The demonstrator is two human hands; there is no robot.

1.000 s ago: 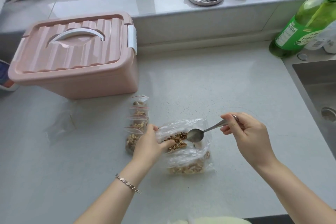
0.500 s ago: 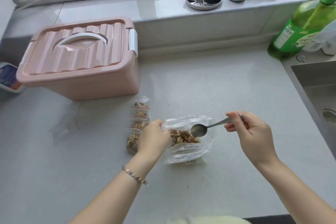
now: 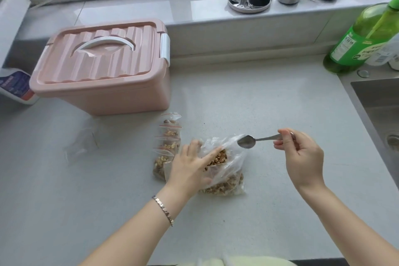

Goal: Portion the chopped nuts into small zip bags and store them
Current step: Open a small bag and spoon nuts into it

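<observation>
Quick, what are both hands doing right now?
Left hand: open, straight fingers resting on the big bag of nuts.
Right hand: closed, pinching the spoon by its handle.

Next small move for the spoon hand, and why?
Probably dip the silver metal spoon into the large clear plastic bag of chopped nuts: its bowl looks empty at the bag's mouth, and the left hand rests on the bag.

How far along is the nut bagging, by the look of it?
Done: several small zip bags lie filled in a row. In hand: the right hand holds an empty-looking spoon by the big nut bag, which the left hand touches. Left: many nuts remain, empty bags wait, and the pink box is closed.
</observation>
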